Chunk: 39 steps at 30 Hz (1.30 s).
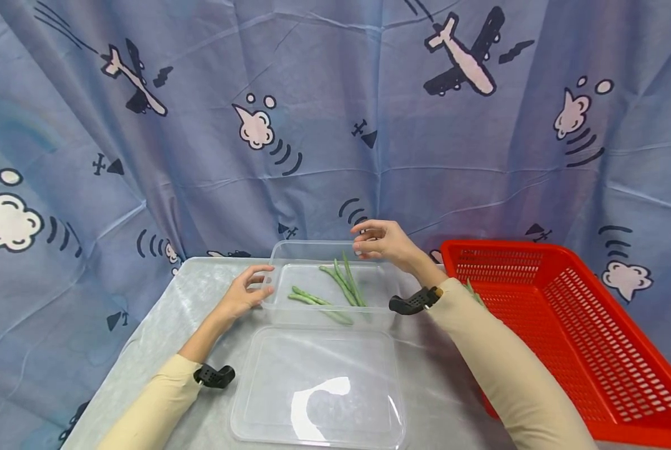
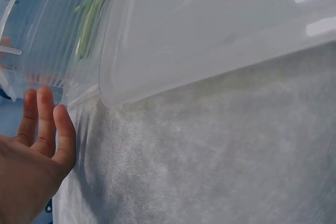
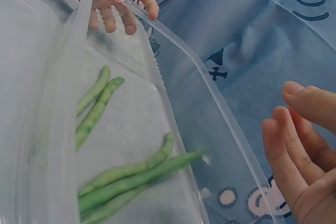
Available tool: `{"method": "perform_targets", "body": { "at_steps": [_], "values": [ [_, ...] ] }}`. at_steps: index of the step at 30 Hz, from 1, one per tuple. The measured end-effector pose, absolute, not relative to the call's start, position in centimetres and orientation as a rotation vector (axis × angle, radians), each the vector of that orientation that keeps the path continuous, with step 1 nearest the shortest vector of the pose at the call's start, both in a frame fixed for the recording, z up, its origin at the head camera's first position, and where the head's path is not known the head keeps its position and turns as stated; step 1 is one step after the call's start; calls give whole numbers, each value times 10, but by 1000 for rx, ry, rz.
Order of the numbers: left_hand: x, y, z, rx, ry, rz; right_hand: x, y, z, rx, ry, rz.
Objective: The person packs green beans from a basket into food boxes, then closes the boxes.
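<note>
A clear plastic container stands at the table's far side, holding several green beans. Two beans lie toward its left and others toward its right, as the right wrist view also shows. My left hand is at the container's left wall, thumb and fingers spread along the rim, with the fingertips close against the plastic. Whether they press on it I cannot tell. Above the back right part of the rim, my right hand hovers with loosely bent fingers and nothing in them.
A clear flat lid lies on the table in front of the container. To the right stands a red slotted basket, a bit of green showing at its left side. A blue patterned curtain hangs behind.
</note>
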<state>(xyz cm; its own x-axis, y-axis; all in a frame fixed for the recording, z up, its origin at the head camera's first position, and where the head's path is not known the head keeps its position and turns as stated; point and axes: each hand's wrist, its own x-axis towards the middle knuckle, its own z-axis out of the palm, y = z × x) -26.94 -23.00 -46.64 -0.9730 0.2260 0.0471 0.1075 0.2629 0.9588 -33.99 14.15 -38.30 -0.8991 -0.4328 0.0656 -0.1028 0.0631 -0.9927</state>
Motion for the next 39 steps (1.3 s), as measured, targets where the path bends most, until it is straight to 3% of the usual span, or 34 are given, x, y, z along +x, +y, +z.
{"method": "perform_targets", "body": {
  "at_steps": [12, 39],
  "values": [
    [-268, -229, -465, 307, 2422, 1816, -339, 180, -375, -591, 2242, -1855],
    [-269, -228, -465, 297, 2419, 1784, -303, 336, -368, -372, 2323, -1927]
  ]
}}
